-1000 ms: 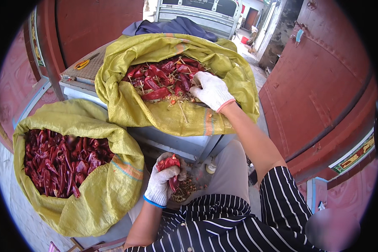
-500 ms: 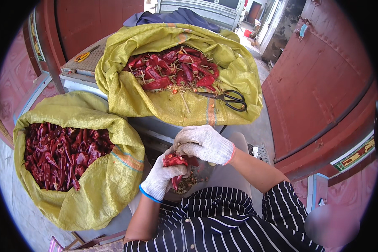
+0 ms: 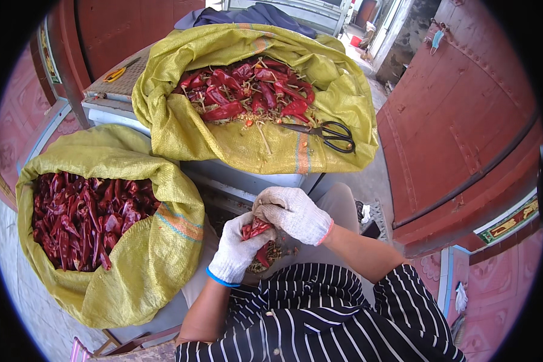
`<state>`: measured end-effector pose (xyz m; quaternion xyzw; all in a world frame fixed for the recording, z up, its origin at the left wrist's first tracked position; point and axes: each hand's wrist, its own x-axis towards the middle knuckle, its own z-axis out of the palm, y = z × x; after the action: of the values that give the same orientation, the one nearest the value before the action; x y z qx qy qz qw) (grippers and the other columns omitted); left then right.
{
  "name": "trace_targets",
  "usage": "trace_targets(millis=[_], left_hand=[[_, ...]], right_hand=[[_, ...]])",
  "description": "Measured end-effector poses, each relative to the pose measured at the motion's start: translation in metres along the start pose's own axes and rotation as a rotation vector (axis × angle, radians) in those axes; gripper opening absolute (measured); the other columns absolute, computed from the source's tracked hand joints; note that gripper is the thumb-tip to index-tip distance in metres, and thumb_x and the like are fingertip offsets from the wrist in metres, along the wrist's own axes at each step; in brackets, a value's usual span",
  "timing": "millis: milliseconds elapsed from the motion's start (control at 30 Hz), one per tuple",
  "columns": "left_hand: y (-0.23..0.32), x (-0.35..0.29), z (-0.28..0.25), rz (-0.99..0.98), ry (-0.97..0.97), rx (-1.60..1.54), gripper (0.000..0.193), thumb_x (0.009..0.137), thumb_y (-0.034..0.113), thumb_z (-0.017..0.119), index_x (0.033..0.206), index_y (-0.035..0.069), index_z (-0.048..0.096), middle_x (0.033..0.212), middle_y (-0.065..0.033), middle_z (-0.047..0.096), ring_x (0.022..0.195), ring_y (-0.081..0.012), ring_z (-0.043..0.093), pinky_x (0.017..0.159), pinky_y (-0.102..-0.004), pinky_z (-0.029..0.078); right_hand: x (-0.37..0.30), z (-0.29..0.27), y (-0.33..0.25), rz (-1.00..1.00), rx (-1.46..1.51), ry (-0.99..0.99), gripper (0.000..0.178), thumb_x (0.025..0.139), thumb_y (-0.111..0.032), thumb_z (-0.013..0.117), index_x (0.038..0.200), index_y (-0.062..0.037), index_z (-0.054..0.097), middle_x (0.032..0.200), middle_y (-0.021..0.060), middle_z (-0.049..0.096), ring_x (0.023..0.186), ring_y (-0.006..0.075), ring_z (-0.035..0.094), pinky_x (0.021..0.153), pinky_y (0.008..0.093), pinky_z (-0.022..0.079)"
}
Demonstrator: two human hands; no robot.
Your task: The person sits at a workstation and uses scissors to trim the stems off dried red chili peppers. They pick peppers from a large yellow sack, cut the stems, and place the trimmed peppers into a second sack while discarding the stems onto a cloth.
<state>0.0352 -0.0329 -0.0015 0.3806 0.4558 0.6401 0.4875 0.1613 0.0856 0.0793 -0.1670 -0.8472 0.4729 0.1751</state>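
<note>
My left hand (image 3: 233, 250), in a white glove with a blue cuff, is closed around several dried red chilies (image 3: 256, 228); one end pokes out below the fingers. Against them, my right hand (image 3: 294, 215), gloved with a pink cuff, has its fingers bent together in a pinch. What lies between those fingertips is hidden. Beyond both hands, an open yellow woven sack (image 3: 235, 143) holds red chilies (image 3: 223, 112) with loose stems and seeds. Black-handled scissors (image 3: 333, 137) lie on its near flap. To the left, a second yellow sack (image 3: 142, 265) is full of red chilies (image 3: 84, 220).
Orange-handled pliers or cutters (image 3: 116, 74) rest on the surface behind the sacks. Dark cloth (image 3: 253, 17) lies behind the far sack. Stems and bits (image 3: 276, 253) gather below my hands. A red metal door (image 3: 458, 120) stands at the right.
The view has shifted a little, so the sacks sit slightly higher. My left hand has turned slightly around the chilies, and less of them shows above the fingers. Both hands stay close together.
</note>
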Motion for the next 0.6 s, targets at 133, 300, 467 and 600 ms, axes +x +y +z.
trace_targets(millis=[133, 300, 467, 600], left_hand=[[0.0, -0.001, -0.001, 0.042, 0.024, 0.096, 0.018, 0.084, 0.002, 0.075, 0.101, 0.0, 0.069, 0.088, -0.0026, 0.071, 0.079, -0.008, 0.062, 0.075, -0.0265, 0.052], [-0.002, 0.002, 0.0, 0.134, 0.059, 0.345, 0.017, 0.08, 0.009, 0.078, 0.091, 0.0, 0.068, 0.078, -0.0089, 0.067, 0.07, -0.0152, 0.061, 0.069, -0.0318, 0.051], [-0.006, 0.006, -0.001, 0.219, 0.098, 0.592, 0.024, 0.076, 0.019, 0.08, 0.082, 0.003, 0.064, 0.075, -0.0179, 0.062, 0.069, -0.0369, 0.063, 0.065, -0.0415, 0.051], [-0.002, 0.006, -0.005, 0.286, 0.083, 0.826, 0.015, 0.074, 0.009, 0.077, 0.081, 0.003, 0.065, 0.075, -0.0142, 0.064, 0.069, -0.03, 0.064, 0.066, -0.0368, 0.051]], right_hand=[[-0.001, 0.009, -0.012, 0.344, 0.458, 0.05, 0.016, 0.096, -0.015, 0.06, 0.1, -0.0018, 0.067, 0.082, 0.0, 0.062, 0.068, 0.0077, 0.054, 0.058, 0.0233, 0.042], [-0.003, 0.013, -0.008, 0.499, 0.653, 0.126, 0.013, 0.096, -0.016, 0.06, 0.097, -0.0045, 0.066, 0.079, -0.0036, 0.059, 0.06, 0.0019, 0.046, 0.049, 0.0189, 0.032], [-0.008, 0.019, 0.015, 0.504, 0.899, 0.184, 0.012, 0.098, -0.016, 0.062, 0.097, -0.0061, 0.067, 0.078, -0.0038, 0.061, 0.052, 0.0027, 0.047, 0.044, 0.0181, 0.034], [-0.01, 0.02, 0.019, 0.538, 1.044, 0.18, 0.01, 0.098, -0.013, 0.062, 0.093, -0.0051, 0.063, 0.082, -0.0027, 0.06, 0.053, 0.0008, 0.048, 0.044, 0.0159, 0.037]])
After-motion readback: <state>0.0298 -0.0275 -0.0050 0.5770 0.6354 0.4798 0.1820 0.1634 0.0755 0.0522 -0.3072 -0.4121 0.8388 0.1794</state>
